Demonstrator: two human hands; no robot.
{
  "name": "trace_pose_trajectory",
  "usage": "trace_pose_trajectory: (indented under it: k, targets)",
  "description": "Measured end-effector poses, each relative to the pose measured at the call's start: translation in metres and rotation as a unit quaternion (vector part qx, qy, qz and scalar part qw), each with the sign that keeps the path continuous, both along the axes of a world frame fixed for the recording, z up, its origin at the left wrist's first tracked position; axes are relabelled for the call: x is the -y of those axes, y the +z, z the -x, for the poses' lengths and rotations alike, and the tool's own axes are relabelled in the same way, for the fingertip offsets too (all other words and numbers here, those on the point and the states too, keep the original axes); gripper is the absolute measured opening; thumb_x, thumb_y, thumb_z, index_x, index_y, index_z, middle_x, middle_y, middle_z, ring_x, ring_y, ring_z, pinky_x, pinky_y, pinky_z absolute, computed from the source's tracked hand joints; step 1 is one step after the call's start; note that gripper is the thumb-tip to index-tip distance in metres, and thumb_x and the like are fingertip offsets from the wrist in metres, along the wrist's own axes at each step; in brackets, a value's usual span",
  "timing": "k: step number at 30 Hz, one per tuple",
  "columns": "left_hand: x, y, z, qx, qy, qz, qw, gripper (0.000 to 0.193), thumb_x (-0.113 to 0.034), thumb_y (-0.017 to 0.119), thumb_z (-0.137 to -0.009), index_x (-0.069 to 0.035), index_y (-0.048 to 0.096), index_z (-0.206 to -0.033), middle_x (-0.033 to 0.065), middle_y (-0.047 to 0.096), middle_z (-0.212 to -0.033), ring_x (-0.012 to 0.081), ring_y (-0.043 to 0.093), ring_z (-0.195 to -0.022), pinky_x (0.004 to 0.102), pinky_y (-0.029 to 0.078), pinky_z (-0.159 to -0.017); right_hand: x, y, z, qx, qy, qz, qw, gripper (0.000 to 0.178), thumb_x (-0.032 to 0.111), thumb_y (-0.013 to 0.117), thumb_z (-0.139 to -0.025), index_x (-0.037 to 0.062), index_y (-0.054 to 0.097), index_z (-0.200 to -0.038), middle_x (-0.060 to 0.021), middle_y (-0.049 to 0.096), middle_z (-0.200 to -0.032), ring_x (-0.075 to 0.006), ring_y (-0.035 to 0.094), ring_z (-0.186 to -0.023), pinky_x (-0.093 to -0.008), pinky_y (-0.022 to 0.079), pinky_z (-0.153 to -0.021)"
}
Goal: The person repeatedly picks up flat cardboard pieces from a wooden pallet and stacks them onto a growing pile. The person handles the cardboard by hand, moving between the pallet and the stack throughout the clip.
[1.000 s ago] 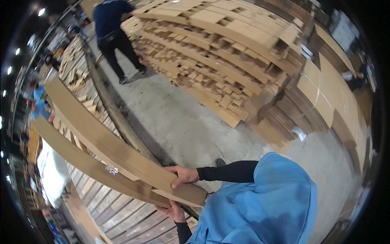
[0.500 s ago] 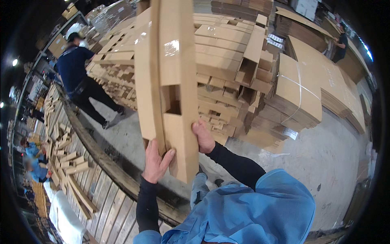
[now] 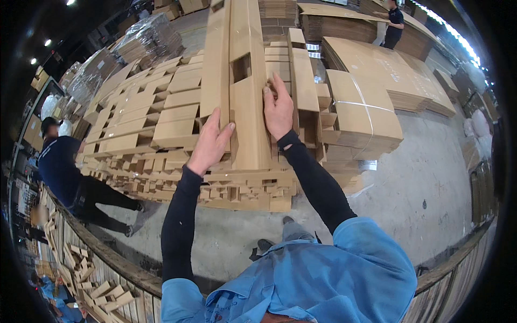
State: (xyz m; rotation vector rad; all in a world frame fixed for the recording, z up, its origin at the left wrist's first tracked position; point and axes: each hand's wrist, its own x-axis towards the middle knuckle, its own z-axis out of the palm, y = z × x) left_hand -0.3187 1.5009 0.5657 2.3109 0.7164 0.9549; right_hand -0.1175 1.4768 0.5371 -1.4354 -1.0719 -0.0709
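Head view shows two long cardboard tubes (image 3: 248,118) lying side by side, pointing away from the wearer, over the near part of a broad stack of similar cardboard pieces (image 3: 175,129); a rectangular cutout opens in the upper face of the right one. The left hand (image 3: 211,142) is spread, thumb apart from the fingers, at the near end of the left tube; the right hand (image 3: 279,110) is spread too, fingers extended and lying along the right side of the right tube; neither hand pinches anything.

One second ago the tubes slanted over the slatted worktop (image 3: 141,301) on the left, gripped near their ends; half a second ago they were held up in front of the stack; now they reach across it, and the right hand has opened and sits farther along. The view has swung right, so the co-worker in a navy shirt (image 3: 60,169) now appears nearer the left rim, the worktop lower left; right of the tubes an open-ended carton (image 3: 305,81) points the same way, and beyond it sits a pile of flat cardboard sheets (image 3: 353,89) bound with a white strap (image 3: 367,105), above the concrete floor (image 3: 401,202).
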Motion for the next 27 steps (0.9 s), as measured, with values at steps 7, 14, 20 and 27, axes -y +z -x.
trace_pose_trajectory:
  k: [7, 14, 20, 27]
  targets:
    - [-0.057, -0.056, -0.057, -0.179, 0.078, -0.041, 0.98, 0.037, -0.009, 0.054, -0.088, 0.006, 0.046, -0.122, 0.0302, 0.054, -0.11, 0.0488, 0.053, -0.105, 0.0514, 0.046, -0.089, 0.013, 0.031, -0.078, 0.218, -0.011, 0.134, 0.967, 0.063, 0.033, 0.065, -0.089, 0.0034, 0.046, -0.141, -0.0256, 0.046, -0.142, -0.0393, 0.042, -0.133, -0.0494, 0.031, -0.112]
    - [-0.023, -0.035, -0.043, -0.133, 0.064, -0.022, 0.989, 0.032, -0.004, 0.052, -0.089, 0.007, 0.049, -0.119, 0.0266, 0.055, -0.11, 0.0456, 0.054, -0.105, 0.0474, 0.045, -0.09, 0.032, -0.027, -0.197, -0.075, 0.11, 0.146, 0.98, 0.087, 0.038, 0.072, -0.086, -0.0095, 0.03, -0.146, -0.0275, 0.041, -0.147, -0.0389, 0.039, -0.137, -0.0434, 0.032, -0.113]
    - [0.031, -0.053, -0.02, -0.049, -0.011, 0.005, 0.999, 0.039, -0.011, 0.072, -0.078, -0.001, 0.055, -0.112, 0.0205, 0.049, -0.128, 0.0428, 0.047, -0.12, 0.0462, 0.045, -0.097, 0.006, -0.053, -0.212, -0.187, 0.183, 0.162, 0.951, 0.092, 0.034, 0.071, -0.088, -0.0081, 0.019, -0.151, -0.0294, 0.035, -0.15, -0.0344, 0.038, -0.139, -0.0405, 0.031, -0.113]
    - [0.002, -0.079, -0.083, 0.031, -0.014, -0.171, 0.985, 0.022, 0.006, 0.07, -0.062, -0.002, 0.06, -0.079, 0.0166, 0.061, -0.121, 0.0422, 0.055, -0.113, 0.0469, 0.049, -0.094, -0.029, -0.056, -0.204, -0.243, 0.253, 0.111, 0.93, 0.089, 0.023, 0.072, -0.087, -0.0109, 0.018, -0.149, -0.0256, 0.037, -0.149, -0.0288, 0.038, -0.138, -0.038, 0.031, -0.113]
